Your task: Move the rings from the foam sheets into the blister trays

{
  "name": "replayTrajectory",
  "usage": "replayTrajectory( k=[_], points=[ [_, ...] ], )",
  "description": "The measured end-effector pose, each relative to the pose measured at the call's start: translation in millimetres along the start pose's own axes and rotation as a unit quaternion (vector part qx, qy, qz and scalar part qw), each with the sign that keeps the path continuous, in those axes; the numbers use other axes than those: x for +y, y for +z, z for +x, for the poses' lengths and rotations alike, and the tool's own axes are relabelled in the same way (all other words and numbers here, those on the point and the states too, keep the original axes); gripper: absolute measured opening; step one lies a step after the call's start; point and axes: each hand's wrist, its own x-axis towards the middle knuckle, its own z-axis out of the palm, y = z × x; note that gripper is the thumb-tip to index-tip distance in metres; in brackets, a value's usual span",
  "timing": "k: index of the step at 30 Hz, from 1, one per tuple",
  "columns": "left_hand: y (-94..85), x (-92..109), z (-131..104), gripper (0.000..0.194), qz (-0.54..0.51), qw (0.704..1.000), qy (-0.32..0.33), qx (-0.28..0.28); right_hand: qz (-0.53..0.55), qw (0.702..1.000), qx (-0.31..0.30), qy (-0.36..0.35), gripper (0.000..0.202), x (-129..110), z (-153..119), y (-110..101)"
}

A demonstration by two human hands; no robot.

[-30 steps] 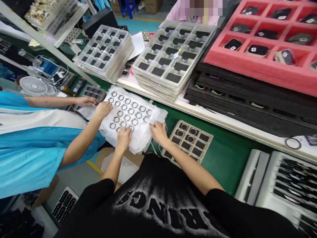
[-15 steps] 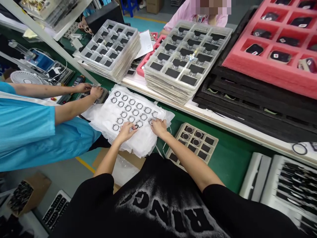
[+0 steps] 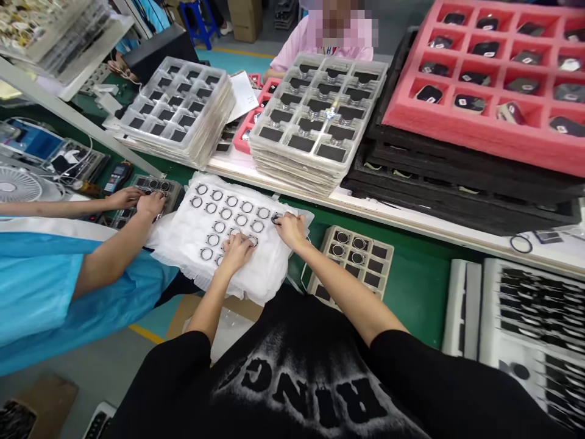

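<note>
A white, plastic-wrapped tray carries rows of thin dark rings with small projections, like watch bezels. My right hand is at the tray's right end, thumb and fingertips pinched on a dark ring. Over the lower middle of the tray is my left hand, its fingers curled downward. Another ring shows at its thumb; whether the fingers grip it is unclear. To the right, a beige compartment tray contains dark squares, with several rings on the squares at its upper left.
Stacks of clear trays and red foam trays on black foam line the raised shelf. At left, a co-worker's hands work over a small tray. White racks stand at right. A person in pink sits opposite.
The view has shifted. My right hand has moved up from the second-row end ring to the top-row end; that second-row spot now looks bare. My left hand has moved slightly right over the rings.
</note>
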Motion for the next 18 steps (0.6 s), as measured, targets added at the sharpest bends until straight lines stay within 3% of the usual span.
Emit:
replayTrajectory(
  k=[5, 8, 11, 14, 18],
  points=[
    [-13.0, 6.8, 4.0, 0.020, -0.046, 0.999, -0.022, 0.007, -0.064, 0.997, -0.033, 0.023, 0.022, -6.3, 14.7, 10.6],
    [-19.0, 13.2, 0.5, 0.019, -0.102, 0.992, -0.063, 0.046, -0.007, 0.998, -0.048, 0.045, 0.021, -6.6, 16.9, 7.7],
    [-22.1, 29.6, -5.3, 0.017, -0.146, 0.981, -0.060, 0.113, 0.085, 0.996, -0.024, 0.021, 0.024, 0.1, 8.2, -2.5],
    [-18.6, 62.1, -7.9, 0.017, -0.174, 0.969, -0.030, 0.171, 0.139, 0.989, 0.039, -0.014, 0.026, 23.8, -24.7, -10.5],
    [7.8, 122.3, -1.6, 0.017, -0.176, 0.974, 0.030, 0.136, 0.158, 0.982, 0.098, 0.016, 0.027, 80.0, -95.4, -2.2]
  ],
)
